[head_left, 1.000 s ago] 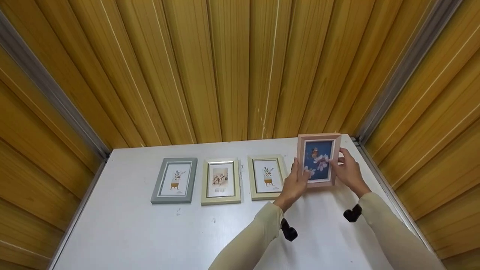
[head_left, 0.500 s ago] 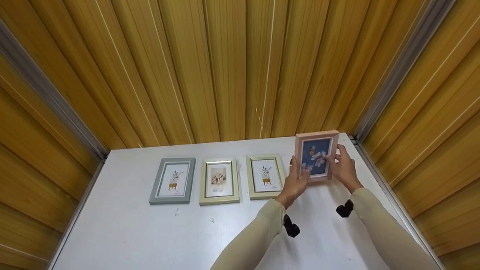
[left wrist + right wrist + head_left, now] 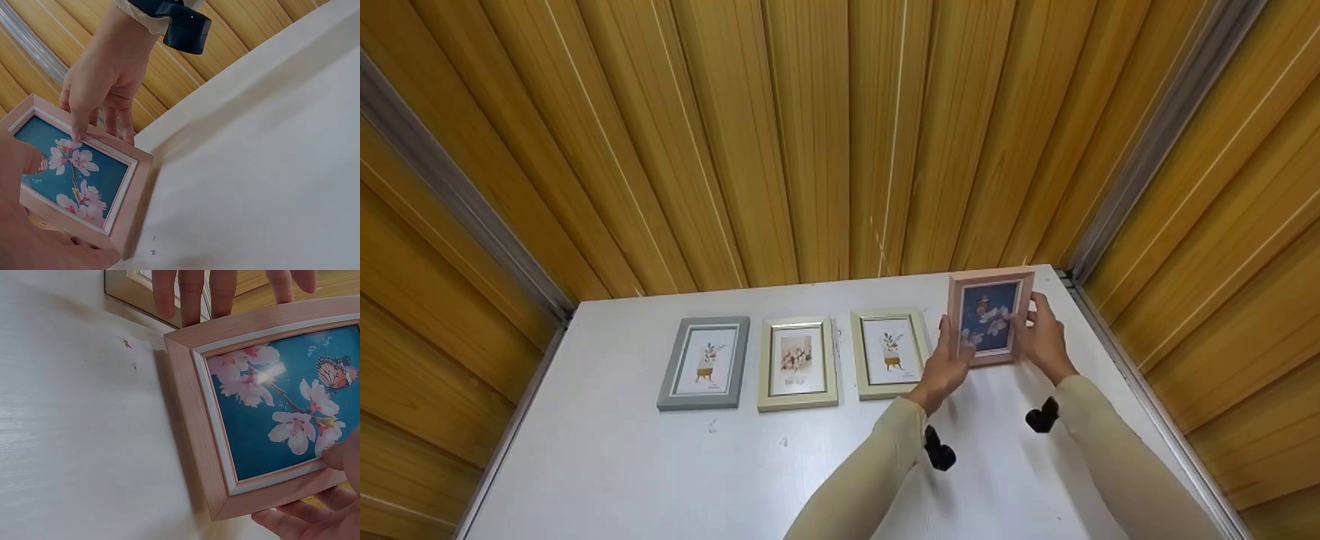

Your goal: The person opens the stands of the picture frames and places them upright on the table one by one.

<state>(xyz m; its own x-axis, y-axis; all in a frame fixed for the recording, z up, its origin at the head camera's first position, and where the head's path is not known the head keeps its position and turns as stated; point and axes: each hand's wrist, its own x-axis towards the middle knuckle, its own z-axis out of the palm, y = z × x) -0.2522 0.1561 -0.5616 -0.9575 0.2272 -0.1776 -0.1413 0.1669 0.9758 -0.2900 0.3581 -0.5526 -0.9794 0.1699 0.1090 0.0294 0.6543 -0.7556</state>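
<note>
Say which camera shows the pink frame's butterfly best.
The right wrist view: the butterfly is largest there, its orange-and-black wings uncovered, though near the image edge. In the left wrist view a thumb partly hides it; the head view shows just a small orange shape.

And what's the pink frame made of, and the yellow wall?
Pink frame: perhaps wood or wood-look plastic, matte; fine lines run along it.
Yellow wall: ribbed panels, smooth-looking finish; grain lines suggest wood or a wood print.
</note>
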